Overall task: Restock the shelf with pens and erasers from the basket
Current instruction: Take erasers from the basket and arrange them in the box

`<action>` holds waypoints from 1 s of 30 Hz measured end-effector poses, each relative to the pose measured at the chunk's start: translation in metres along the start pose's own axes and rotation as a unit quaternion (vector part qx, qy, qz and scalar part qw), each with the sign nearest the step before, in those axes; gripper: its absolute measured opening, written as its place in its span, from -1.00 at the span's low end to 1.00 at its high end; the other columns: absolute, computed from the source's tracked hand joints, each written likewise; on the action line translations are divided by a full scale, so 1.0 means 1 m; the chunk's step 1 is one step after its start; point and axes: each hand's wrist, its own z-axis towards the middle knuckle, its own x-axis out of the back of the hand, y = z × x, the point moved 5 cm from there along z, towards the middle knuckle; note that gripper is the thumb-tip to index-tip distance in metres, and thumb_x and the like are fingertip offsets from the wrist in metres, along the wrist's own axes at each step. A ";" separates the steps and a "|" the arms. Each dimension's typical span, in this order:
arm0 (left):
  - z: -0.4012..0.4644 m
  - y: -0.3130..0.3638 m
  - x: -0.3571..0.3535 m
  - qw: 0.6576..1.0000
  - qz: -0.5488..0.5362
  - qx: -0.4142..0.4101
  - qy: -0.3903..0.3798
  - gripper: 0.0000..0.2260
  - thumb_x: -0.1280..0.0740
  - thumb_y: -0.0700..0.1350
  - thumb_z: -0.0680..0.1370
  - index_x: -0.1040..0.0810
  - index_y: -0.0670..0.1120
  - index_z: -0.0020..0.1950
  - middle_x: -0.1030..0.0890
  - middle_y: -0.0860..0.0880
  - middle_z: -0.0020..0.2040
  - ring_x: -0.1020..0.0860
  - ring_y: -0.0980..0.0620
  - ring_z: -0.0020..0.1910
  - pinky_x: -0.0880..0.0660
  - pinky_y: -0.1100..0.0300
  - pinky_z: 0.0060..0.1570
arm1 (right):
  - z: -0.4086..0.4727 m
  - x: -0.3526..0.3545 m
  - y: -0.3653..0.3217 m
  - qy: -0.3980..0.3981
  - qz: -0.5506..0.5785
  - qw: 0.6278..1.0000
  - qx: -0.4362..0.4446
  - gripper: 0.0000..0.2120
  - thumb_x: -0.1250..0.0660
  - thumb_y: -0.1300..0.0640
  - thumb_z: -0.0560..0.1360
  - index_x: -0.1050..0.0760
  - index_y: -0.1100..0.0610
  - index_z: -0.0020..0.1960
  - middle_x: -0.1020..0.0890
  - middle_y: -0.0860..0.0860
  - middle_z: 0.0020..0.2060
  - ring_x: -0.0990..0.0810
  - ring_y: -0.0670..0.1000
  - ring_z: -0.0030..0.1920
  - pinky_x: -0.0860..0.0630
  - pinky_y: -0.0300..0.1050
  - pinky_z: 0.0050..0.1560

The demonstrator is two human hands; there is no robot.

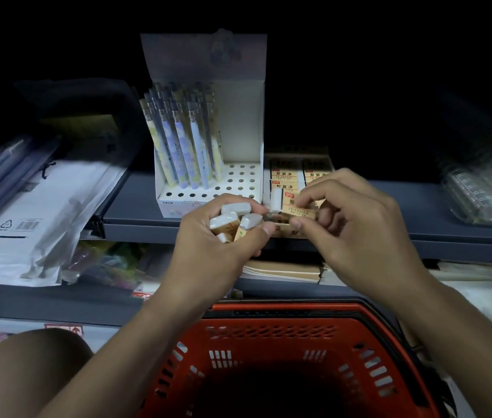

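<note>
While my left hand [223, 236] hugs spare erasers [234, 220], my right hand [356, 224] pinches one eraser [294, 210] lying sideways; its box [299, 173] waits at twelve o'clock, nearest that hand.

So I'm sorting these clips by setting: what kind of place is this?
Most likely a stationery shop aisle. A pen display box and an open box of erasers stand on a grey shelf, with a red shopping basket below. The left hand holds several erasers; the right hand pinches one.
</note>
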 end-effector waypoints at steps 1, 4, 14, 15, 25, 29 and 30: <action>0.000 0.001 -0.001 1.000 0.018 -0.014 -0.002 -0.89 -0.52 -0.24 0.52 -0.68 -0.14 0.03 -0.63 0.03 -0.28 -0.54 0.08 -0.35 -0.36 0.38 -0.46 | 0.003 0.003 0.003 0.004 -0.006 1.000 -0.005 -0.86 -0.55 0.13 0.50 -0.66 0.05 0.04 -0.56 -0.06 -0.01 -0.56 -0.06 -0.20 -0.50 -0.25 -0.19; 0.000 0.002 -0.002 0.995 0.085 -0.049 -0.002 -0.88 -0.54 -0.21 0.52 -0.70 -0.06 0.02 -0.71 0.08 -0.18 -0.63 0.14 -0.29 -0.50 0.29 -0.35 | 0.009 0.011 0.017 0.001 -0.022 0.999 -0.024 -0.86 -0.54 0.13 0.50 -0.68 0.05 0.05 -0.57 -0.05 0.00 -0.56 -0.09 -0.15 -0.50 -0.34 -0.13; 0.000 -0.001 -0.003 0.946 0.299 -0.127 0.026 -0.83 -0.55 -0.13 0.52 -0.69 0.12 0.03 -0.70 0.21 -0.04 -0.65 0.23 0.02 -0.57 0.31 -0.05 | 0.014 0.016 0.035 -0.031 -0.072 0.994 -0.072 -0.87 -0.51 0.15 0.54 -0.69 0.02 0.08 -0.55 -0.10 0.03 -0.54 -0.12 -0.09 -0.56 -0.22 -0.04; 0.000 -0.001 -0.003 0.939 0.315 -0.134 0.028 -0.82 -0.55 -0.13 0.52 -0.69 0.11 0.04 -0.69 0.22 -0.03 -0.64 0.25 0.03 -0.55 0.36 -0.04 | 0.015 0.016 0.035 -0.033 -0.078 0.994 -0.073 -0.86 -0.50 0.16 0.54 -0.69 0.03 0.09 -0.55 -0.10 0.04 -0.54 -0.12 -0.09 -0.56 -0.23 -0.03; 0.002 -0.003 -0.003 0.935 0.324 -0.141 0.031 -0.82 -0.55 -0.15 0.51 -0.69 0.10 0.04 -0.69 0.21 -0.03 -0.65 0.24 0.03 -0.56 0.31 -0.01 | 0.016 0.013 0.042 -0.068 -0.119 0.987 -0.081 -0.89 -0.49 0.23 0.53 -0.72 0.04 -0.02 -0.64 -0.10 -0.01 -0.53 -0.07 0.02 -0.41 -0.38 -0.01; 0.002 -0.004 -0.002 0.937 0.321 -0.135 0.029 -0.81 -0.55 -0.15 0.51 -0.69 0.11 0.04 -0.70 0.20 -0.04 -0.65 0.23 0.02 -0.57 0.27 -0.02 | 0.017 0.017 0.044 -0.054 -0.132 0.986 -0.088 -0.92 -0.50 0.17 0.53 -0.74 0.01 -0.05 -0.63 -0.11 -0.05 -0.51 -0.06 0.02 -0.38 -0.29 -0.04; 0.002 -0.004 -0.002 0.938 0.319 -0.133 0.029 -0.82 -0.55 -0.15 0.51 -0.69 0.11 0.03 -0.70 0.20 -0.04 -0.65 0.22 0.02 -0.57 0.26 -0.03 | 0.017 0.018 0.044 -0.051 -0.135 0.986 -0.089 -0.92 -0.49 0.16 0.53 -0.74 0.00 -0.05 -0.63 -0.12 -0.07 -0.50 -0.06 0.00 -0.37 -0.29 -0.07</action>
